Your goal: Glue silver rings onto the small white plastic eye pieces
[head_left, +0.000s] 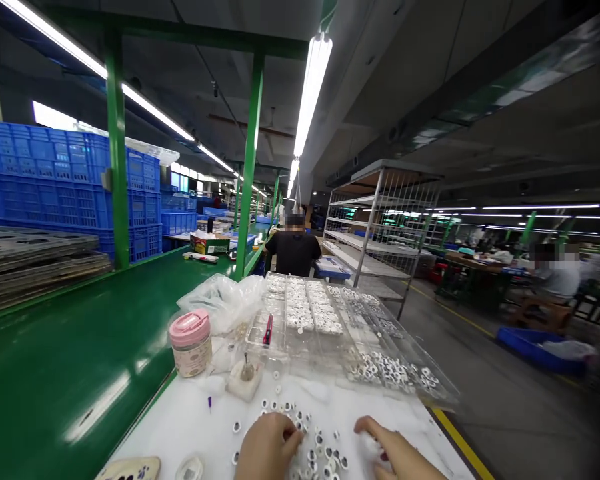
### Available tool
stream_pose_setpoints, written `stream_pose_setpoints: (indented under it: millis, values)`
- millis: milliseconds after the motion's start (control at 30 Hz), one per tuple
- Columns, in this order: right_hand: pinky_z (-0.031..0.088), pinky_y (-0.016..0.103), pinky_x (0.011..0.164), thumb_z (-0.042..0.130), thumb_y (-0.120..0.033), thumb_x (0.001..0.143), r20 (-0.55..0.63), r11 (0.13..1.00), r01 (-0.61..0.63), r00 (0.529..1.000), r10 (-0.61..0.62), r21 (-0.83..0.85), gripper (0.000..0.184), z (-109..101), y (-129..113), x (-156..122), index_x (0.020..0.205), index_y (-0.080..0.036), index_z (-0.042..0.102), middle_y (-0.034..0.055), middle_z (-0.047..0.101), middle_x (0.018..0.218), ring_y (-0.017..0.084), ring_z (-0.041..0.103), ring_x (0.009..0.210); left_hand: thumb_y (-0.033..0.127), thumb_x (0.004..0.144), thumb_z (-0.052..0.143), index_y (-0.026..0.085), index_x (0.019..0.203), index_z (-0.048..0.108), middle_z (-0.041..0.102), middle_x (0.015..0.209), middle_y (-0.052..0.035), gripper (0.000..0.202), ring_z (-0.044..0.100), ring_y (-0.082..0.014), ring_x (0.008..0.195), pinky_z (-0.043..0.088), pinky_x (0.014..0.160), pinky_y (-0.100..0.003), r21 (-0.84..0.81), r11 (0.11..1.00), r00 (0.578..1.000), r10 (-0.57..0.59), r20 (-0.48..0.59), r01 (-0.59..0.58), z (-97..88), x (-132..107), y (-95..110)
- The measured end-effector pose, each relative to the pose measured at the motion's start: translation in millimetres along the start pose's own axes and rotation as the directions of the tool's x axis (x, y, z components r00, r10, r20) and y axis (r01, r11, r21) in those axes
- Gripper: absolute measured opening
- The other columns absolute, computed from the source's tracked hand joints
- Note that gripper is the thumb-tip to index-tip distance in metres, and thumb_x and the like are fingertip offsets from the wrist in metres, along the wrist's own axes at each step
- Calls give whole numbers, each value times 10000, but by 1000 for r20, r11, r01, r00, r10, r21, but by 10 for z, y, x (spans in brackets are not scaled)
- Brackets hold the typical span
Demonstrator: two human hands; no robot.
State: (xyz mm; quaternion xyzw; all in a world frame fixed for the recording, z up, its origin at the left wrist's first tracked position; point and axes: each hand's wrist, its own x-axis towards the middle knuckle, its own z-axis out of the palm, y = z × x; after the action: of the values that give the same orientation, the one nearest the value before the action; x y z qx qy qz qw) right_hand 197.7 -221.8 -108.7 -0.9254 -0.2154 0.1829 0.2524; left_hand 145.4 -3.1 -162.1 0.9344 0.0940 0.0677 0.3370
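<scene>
Many small round plastic eyes [313, 453], white with dark centres, lie scattered on the white work surface [180, 427] right in front of me. My left hand [267, 447] rests among them, its fingertips at the pile's left side. My right hand [395, 450] lies at the pile's right side, with its fingers spread and no piece visible in them. Beyond the hands stands a clear compartment tray [340, 333] holding more such pieces. A red utility knife [267, 329] lies in it. A pink-lidded jar [190, 342], a plastic bag [220, 303] and a small white block [245, 383] stand to the left.
A long green bench [65, 353] runs along the left, with stacked blue crates [70, 193] and dark flat trays [30, 263] beyond it. A person in black [293, 252] sits ahead. A metal shelf rack [380, 227] stands right, above a floor with a yellow line [463, 437].
</scene>
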Motion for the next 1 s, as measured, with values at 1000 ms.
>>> stream_pose_setpoints:
  millis: [1000]
  values:
    - [416,234,678,571,-331,682,-229,985,16,973,24,171,378,-184,456,-83,1020,-166,530,58,567,962,129,539,770,402,888,220,182,784,448,535,776,-31,333,489,-175,748,316,652,-265,-61,997,998,43,-43,-46,-112,-29,66]
